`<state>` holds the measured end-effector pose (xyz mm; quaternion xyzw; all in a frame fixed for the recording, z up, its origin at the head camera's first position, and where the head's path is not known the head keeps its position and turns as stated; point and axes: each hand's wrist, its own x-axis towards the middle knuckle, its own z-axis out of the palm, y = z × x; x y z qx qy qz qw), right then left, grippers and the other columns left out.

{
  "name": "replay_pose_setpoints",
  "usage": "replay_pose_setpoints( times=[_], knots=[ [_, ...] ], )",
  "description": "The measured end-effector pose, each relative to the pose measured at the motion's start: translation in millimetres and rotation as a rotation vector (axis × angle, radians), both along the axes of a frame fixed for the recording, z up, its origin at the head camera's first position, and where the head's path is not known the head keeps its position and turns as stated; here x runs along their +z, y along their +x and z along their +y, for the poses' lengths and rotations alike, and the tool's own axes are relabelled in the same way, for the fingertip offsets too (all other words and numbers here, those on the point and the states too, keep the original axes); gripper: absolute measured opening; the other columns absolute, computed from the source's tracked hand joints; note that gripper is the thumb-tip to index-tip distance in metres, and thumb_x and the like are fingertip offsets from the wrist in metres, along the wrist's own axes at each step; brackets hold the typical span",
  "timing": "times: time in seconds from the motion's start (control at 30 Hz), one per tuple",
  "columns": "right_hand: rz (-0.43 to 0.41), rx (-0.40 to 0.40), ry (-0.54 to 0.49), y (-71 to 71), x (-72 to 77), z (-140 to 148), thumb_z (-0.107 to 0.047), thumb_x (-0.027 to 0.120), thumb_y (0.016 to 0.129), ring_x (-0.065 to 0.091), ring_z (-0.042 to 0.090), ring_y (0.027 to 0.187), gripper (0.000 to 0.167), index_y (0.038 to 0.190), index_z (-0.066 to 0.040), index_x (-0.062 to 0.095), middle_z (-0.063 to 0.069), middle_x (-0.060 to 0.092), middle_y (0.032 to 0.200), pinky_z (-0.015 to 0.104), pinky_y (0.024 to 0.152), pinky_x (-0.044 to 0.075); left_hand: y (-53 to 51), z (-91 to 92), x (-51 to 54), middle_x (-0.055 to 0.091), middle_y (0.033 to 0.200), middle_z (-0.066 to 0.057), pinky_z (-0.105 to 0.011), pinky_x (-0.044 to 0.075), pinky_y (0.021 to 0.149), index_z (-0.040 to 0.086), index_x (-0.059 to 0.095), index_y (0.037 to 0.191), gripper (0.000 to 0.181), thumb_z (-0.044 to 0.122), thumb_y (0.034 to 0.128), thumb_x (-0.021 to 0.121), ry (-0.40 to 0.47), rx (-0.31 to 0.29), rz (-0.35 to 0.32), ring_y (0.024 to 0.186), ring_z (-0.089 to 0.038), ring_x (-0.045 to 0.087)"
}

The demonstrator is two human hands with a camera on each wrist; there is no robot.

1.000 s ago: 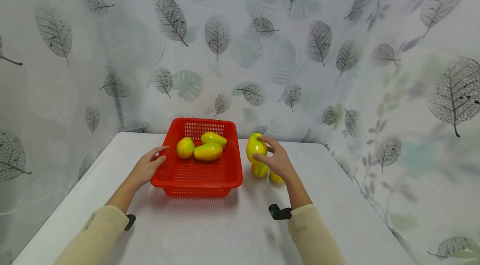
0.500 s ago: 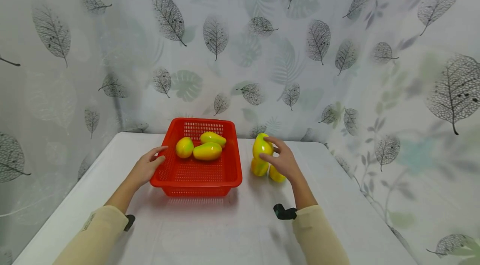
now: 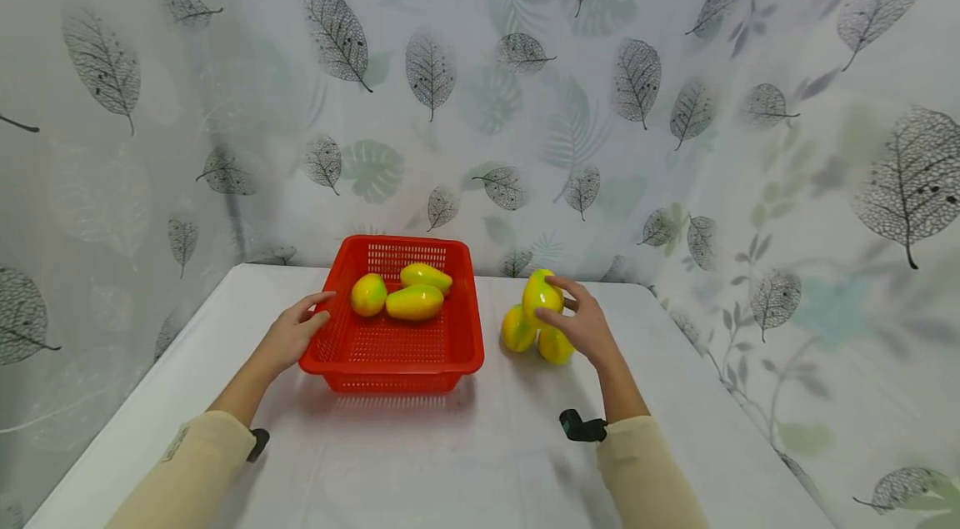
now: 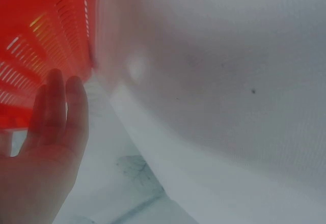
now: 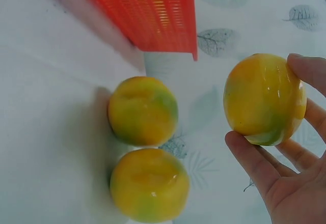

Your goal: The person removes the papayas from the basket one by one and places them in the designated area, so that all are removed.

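In the head view, my right hand (image 3: pixel 583 324) grips a yellow-green mango (image 3: pixel 542 296) between thumb and fingers, raised above two more mangoes. Those two, the left mango (image 3: pixel 517 330) and the right mango (image 3: pixel 555 345), stand side by side on the table. My left hand (image 3: pixel 294 332) is at the left rim of the red plastic basket (image 3: pixel 393 368), its fingers straight against the side in the left wrist view. Inside the basket lie three mangoes (image 3: pixel 416 302) near the back. The right wrist view shows the held mango (image 5: pixel 265 99) apart from the others.
A white cloth covers the table (image 3: pixel 420 462). Behind and beside it hangs a pale curtain (image 3: pixel 480 112) printed with leaves, close to the table's back edge. Each wrist carries a small black camera mount (image 3: pixel 582 426).
My right hand has moved to the right with the mango, uncovering more of the left standing mango. The left hand and the basket stay in place.
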<state>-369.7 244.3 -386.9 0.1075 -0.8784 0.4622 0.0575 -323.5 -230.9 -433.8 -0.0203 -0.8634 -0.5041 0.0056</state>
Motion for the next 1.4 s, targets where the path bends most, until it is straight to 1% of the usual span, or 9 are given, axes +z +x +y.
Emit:
replay_pose_setpoints(
  times=[0.17, 0.33, 0.63, 0.8, 0.93, 1.03, 1.13, 1.27, 1.4],
  knots=[
    [-0.012, -0.026, -0.014, 1.8, -3.1, 8.4, -0.038, 0.075, 0.093, 0.042, 0.047, 0.145, 0.066, 0.152, -0.025, 0.050, 0.008, 0.033, 0.167, 0.063, 0.115, 0.042, 1.3, 0.3, 1.8, 0.043, 0.151, -0.031, -0.045, 0.062, 0.093, 0.012, 0.033, 0.161, 0.052, 0.025, 0.1115, 0.042, 0.001, -0.003, 0.003, 0.121, -0.043, 0.055],
    [-0.030, -0.042, -0.026, 4.8, -7.6, 17.7, -0.035, 0.074, 0.094, 0.042, 0.048, 0.145, 0.066, 0.153, -0.023, 0.049, 0.009, 0.032, 0.168, 0.062, 0.113, 0.044, 1.7, 0.8, 1.8, 0.041, 0.154, -0.031, -0.046, 0.061, 0.094, 0.013, 0.032, 0.162, 0.053, 0.026, 0.1117, 0.042, 0.005, -0.003, -0.004, 0.124, -0.044, 0.054],
    [-0.054, -0.041, -0.045, 7.5, -13.7, 29.7, -0.035, 0.074, 0.095, 0.038, 0.049, 0.148, 0.067, 0.155, -0.021, 0.046, 0.010, 0.027, 0.170, 0.061, 0.111, 0.046, 2.2, 0.7, 1.0, 0.042, 0.152, -0.030, -0.044, 0.062, 0.093, 0.013, 0.032, 0.162, 0.053, 0.026, 0.1117, 0.042, 0.009, 0.002, -0.005, 0.122, -0.042, 0.054],
    [-0.061, -0.050, -0.047, 10.6, -16.2, 39.9, -0.034, 0.073, 0.096, 0.038, 0.048, 0.148, 0.068, 0.156, -0.018, 0.044, 0.013, 0.026, 0.170, 0.057, 0.110, 0.049, 2.7, 1.8, 1.5, 0.042, 0.152, -0.030, -0.042, 0.062, 0.092, 0.013, 0.032, 0.162, 0.053, 0.027, 0.1118, 0.042, 0.016, -0.002, -0.010, 0.121, -0.041, 0.055],
    [-0.065, -0.053, -0.061, 12.9, -17.2, 48.7, -0.032, 0.073, 0.097, 0.040, 0.046, 0.148, 0.068, 0.156, -0.016, 0.043, 0.015, 0.025, 0.169, 0.053, 0.107, 0.052, 2.7, 1.7, 2.6, 0.042, 0.153, -0.030, -0.044, 0.061, 0.094, 0.013, 0.032, 0.162, 0.053, 0.027, 0.1118, 0.042, 0.010, 0.003, -0.007, 0.122, -0.041, 0.054],
    [-0.062, -0.073, -0.055, 13.8, -17.8, 54.4, -0.034, 0.073, 0.097, 0.041, 0.046, 0.147, 0.068, 0.156, -0.016, 0.044, 0.015, 0.025, 0.169, 0.052, 0.106, 0.054, 2.3, 1.6, 3.7, 0.042, 0.152, -0.030, -0.045, 0.061, 0.094, 0.013, 0.033, 0.162, 0.052, 0.026, 0.1117, 0.042, 0.011, 0.003, -0.001, 0.123, -0.042, 0.054],
    [-0.067, -0.087, -0.035, 15.2, -20.2, 58.8, -0.035, 0.072, 0.097, 0.041, 0.047, 0.147, 0.069, 0.157, -0.016, 0.043, 0.017, 0.025, 0.169, 0.051, 0.107, 0.054, 2.3, 1.6, 4.2, 0.043, 0.151, -0.030, -0.044, 0.062, 0.093, 0.013, 0.033, 0.162, 0.052, 0.026, 0.1117, 0.042, 0.011, 0.002, 0.000, 0.121, -0.042, 0.055],
    [-0.090, -0.098, -0.027, 18.0, -25.4, 64.8, -0.032, 0.070, 0.098, 0.042, 0.047, 0.146, 0.068, 0.158, -0.015, 0.042, 0.018, 0.024, 0.169, 0.049, 0.106, 0.054, 3.5, 1.8, 3.9, 0.043, 0.151, -0.030, -0.041, 0.062, 0.092, 0.013, 0.032, 0.162, 0.053, 0.026, 0.1118, 0.042, 0.012, -0.003, -0.005, 0.121, -0.041, 0.054],
    [-0.111, -0.102, -0.042, 18.8, -28.6, 69.7, -0.031, 0.070, 0.099, 0.043, 0.046, 0.146, 0.068, 0.158, -0.014, 0.040, 0.019, 0.025, 0.168, 0.046, 0.105, 0.055, 4.9, 2.0, 4.2, 0.042, 0.151, -0.030, -0.042, 0.062, 0.092, 0.013, 0.032, 0.162, 0.053, 0.026, 0.1118, 0.042, 0.019, -0.005, -0.006, 0.122, -0.042, 0.055]
  ],
)
